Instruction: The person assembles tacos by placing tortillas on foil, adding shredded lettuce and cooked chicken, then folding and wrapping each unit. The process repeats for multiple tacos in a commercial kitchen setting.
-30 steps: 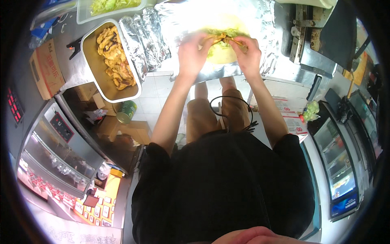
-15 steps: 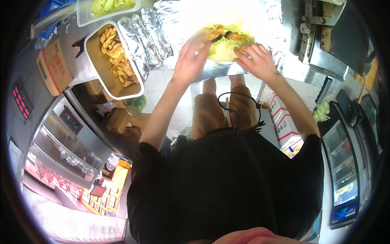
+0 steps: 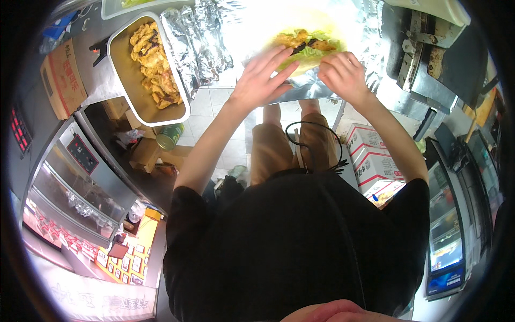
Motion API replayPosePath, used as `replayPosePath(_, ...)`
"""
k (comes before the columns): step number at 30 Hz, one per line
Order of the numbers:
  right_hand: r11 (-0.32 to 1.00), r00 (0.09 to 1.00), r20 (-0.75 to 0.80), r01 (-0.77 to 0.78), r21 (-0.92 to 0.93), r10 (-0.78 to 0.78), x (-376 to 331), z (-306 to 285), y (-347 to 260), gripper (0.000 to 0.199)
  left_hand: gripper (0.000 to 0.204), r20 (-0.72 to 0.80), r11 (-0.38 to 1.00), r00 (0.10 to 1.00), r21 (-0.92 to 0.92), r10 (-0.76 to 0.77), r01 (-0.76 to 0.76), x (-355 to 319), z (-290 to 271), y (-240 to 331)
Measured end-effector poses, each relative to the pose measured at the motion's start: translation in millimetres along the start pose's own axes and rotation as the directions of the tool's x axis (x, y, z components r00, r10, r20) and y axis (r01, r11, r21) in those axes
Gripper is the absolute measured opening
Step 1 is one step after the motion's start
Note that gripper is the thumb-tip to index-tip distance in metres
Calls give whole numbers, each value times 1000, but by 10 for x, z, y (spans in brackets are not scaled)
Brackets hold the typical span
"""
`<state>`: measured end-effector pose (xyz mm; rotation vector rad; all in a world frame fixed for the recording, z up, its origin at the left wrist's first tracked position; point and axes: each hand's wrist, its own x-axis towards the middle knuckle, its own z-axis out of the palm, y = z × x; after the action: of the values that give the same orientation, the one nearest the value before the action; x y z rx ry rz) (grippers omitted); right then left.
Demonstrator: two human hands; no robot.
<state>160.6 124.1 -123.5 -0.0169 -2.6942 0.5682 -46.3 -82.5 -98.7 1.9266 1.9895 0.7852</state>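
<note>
On the bright foil-covered counter lies a round pale flatbread (image 3: 300,71), its far part washed out by glare. Shredded lettuce (image 3: 307,53) and browned fried chicken pieces (image 3: 291,39) lie across its middle, with a dark strip between them. Over its near left edge my left hand (image 3: 262,78) rests with the fingers stretched and apart. At the near right edge my right hand (image 3: 343,78) is closed, its fingertips bent together on the flatbread's rim. The fingers partly cover that rim.
Left of the flatbread are crumpled foil (image 3: 201,45) and a white-rimmed tray (image 3: 185,110) of fried chicken. A lettuce tub (image 3: 111,9) stands at the far left. Metal equipment (image 3: 418,51) with a black handle (image 3: 425,124) is at right, above stacked white-and-red boxes (image 3: 370,161).
My left hand has turned inward, its fingers now stretched across the flatbread's near left side. My right hand's fingers have curled in at the right edge. The whole view has shifted slightly.
</note>
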Motion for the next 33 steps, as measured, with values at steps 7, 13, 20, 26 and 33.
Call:
replayPosePath(7,991,990,67,-126,55,122,-7,-184,-57,52,42,-116,999,992,23,47,-45,11,242,-269)
replayPosePath(13,987,957,252,-118,-108,142,76,-212,78,53,28,-155,999,987,33,29,-24,72,253,-273)
replayPosePath(20,961,969,128,-229,152,211,240,-115,194,29,19,-207,968,964,-220,-167,121,250,216,-244)
replayPosePath(26,861,887,97,-462,213,452,313,8,233,18,17,-154,887,910,-335,-385,318,390,255,-259)
replayPosePath(33,832,833,-81,-531,159,547,331,329,124,18,31,-263,965,933,24,-247,262,351,360,-30)
